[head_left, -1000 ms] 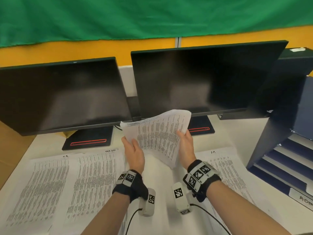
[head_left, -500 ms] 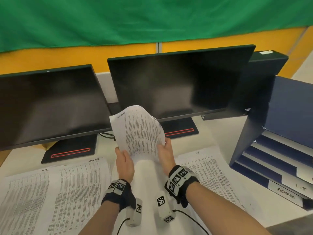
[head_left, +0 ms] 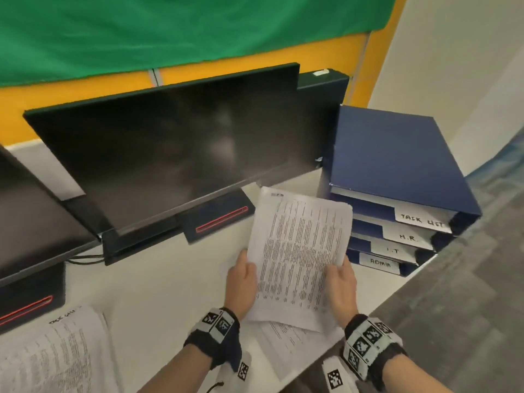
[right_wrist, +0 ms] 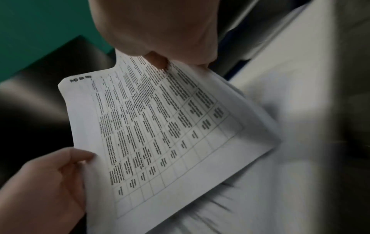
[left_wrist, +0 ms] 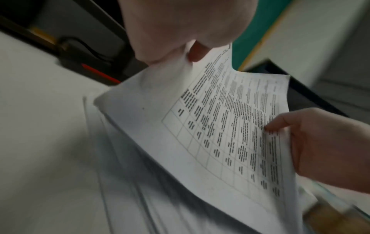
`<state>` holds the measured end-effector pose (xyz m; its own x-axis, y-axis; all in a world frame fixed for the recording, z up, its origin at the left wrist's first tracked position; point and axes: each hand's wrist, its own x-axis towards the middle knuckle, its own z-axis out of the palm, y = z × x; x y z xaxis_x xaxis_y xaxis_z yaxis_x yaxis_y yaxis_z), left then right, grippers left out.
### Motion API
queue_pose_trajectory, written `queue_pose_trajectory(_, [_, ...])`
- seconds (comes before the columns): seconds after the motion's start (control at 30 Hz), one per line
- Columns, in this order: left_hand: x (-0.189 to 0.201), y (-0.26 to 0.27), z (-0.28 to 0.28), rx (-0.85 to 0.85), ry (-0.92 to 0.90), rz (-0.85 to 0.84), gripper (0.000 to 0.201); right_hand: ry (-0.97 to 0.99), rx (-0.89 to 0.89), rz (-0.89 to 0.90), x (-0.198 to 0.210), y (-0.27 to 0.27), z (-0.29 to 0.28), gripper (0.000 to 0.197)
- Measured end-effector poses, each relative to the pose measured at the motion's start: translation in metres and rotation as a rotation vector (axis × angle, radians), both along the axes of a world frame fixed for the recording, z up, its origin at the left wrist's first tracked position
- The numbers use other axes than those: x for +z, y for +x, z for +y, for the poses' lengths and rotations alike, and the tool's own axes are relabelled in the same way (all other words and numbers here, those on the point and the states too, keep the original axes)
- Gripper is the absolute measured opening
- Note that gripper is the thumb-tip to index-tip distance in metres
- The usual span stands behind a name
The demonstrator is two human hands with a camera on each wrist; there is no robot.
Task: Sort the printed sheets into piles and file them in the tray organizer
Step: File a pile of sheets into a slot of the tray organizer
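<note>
A stack of printed sheets (head_left: 300,253) with a table of text is held above the white desk, its top end pointing at the tray organizer. My left hand (head_left: 241,282) grips its left edge and my right hand (head_left: 340,282) grips its right edge, thumbs on top. The wrist views show the same stack (left_wrist: 224,133) (right_wrist: 160,131) pinched between thumb and fingers. The blue tray organizer (head_left: 388,163) stands at the right, with shelf labels TASK LIST (head_left: 422,219), H.R. (head_left: 408,237), I.T (head_left: 392,251) and ADMIN (head_left: 380,262).
Two dark monitors (head_left: 175,148) stand along the back of the desk (head_left: 158,290). Another pile of printed sheets (head_left: 56,355) lies at the lower left, and one more pile (head_left: 286,341) lies under the held stack. The desk's right edge drops to a grey floor (head_left: 465,293).
Both hands have carried the stack rightward toward the tray organizer, and the view has turned right with them. The curled stack has flattened out.
</note>
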<state>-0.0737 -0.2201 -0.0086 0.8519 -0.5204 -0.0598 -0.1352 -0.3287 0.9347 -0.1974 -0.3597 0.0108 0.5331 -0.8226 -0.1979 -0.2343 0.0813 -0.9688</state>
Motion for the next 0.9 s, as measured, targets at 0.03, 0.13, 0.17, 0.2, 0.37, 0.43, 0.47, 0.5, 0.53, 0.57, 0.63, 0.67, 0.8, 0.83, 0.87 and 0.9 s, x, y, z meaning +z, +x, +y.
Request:
queue_pose_trajectory(0.03, [-0.008, -0.011, -0.006, -0.068, 0.034, 0.051, 0.031, -0.004, -0.021, 0.059, -0.012, -0.018, -0.004, 0.034])
queue_pose_trajectory(0.13, [-0.025, -0.036, -0.02, -0.258, 0.155, 0.187, 0.035, 0.012, -0.118, 0.221, -0.046, -0.063, -0.015, 0.038])
queue_pose_trajectory(0.17, [-0.026, -0.041, -0.024, -0.309, 0.177, 0.214, 0.035, 0.024, -0.153, 0.259, -0.054, -0.074, -0.019, 0.04])
queue_pose_trajectory(0.2, [-0.027, -0.046, -0.027, -0.346, 0.191, 0.23, 0.034, 0.034, -0.183, 0.294, -0.06, -0.082, -0.023, 0.042])
queue_pose_trajectory(0.37, [-0.026, -0.075, -0.037, -0.327, 0.138, 0.124, 0.031, -0.005, -0.276, 0.277, -0.061, -0.098, -0.042, 0.041])
queue_pose_trajectory(0.43, [-0.03, -0.083, -0.035, -0.327, 0.089, 0.098, 0.032, -0.003, -0.323, 0.231, -0.055, -0.102, -0.045, 0.038])
queue_pose_trajectory(0.47, [-0.032, -0.084, -0.033, -0.335, 0.077, 0.097, 0.031, 0.012, -0.332, 0.215, -0.053, -0.104, -0.045, 0.036])
queue_pose_trajectory(0.5, [-0.034, -0.083, -0.03, -0.351, 0.075, 0.105, 0.031, 0.025, -0.321, 0.206, -0.053, -0.106, -0.044, 0.035])
queue_pose_trajectory(0.53, [-0.035, -0.081, -0.029, -0.37, 0.092, 0.12, 0.03, 0.05, -0.309, 0.212, -0.055, -0.108, -0.042, 0.033])
queue_pose_trajectory(0.57, [-0.036, -0.078, -0.028, -0.388, 0.123, 0.145, 0.03, 0.085, -0.298, 0.216, -0.058, -0.11, -0.039, 0.031])
queue_pose_trajectory(0.63, [-0.036, -0.072, -0.028, -0.421, 0.205, 0.206, 0.031, 0.178, -0.293, 0.241, -0.072, -0.112, -0.038, 0.027])
queue_pose_trajectory(0.67, [-0.035, -0.071, -0.03, -0.433, 0.245, 0.226, 0.031, 0.225, -0.303, 0.268, -0.081, -0.114, -0.039, 0.025])
queue_pose_trajectory(0.8, [-0.025, -0.068, -0.048, -0.517, 0.305, 0.339, 0.036, 0.377, -0.29, 0.326, -0.105, -0.122, -0.058, 0.019])
queue_pose_trajectory(0.83, [-0.022, -0.068, -0.054, -0.547, 0.317, 0.367, 0.039, 0.375, -0.284, 0.344, -0.105, -0.121, -0.066, 0.015])
queue_pose_trajectory(0.87, [-0.022, -0.067, -0.061, -0.557, 0.326, 0.392, 0.04, 0.369, -0.28, 0.367, -0.102, -0.12, -0.075, 0.011])
queue_pose_trajectory(0.9, [-0.022, -0.065, -0.067, -0.549, 0.341, 0.422, 0.042, 0.363, -0.277, 0.385, -0.097, -0.116, -0.085, 0.009])
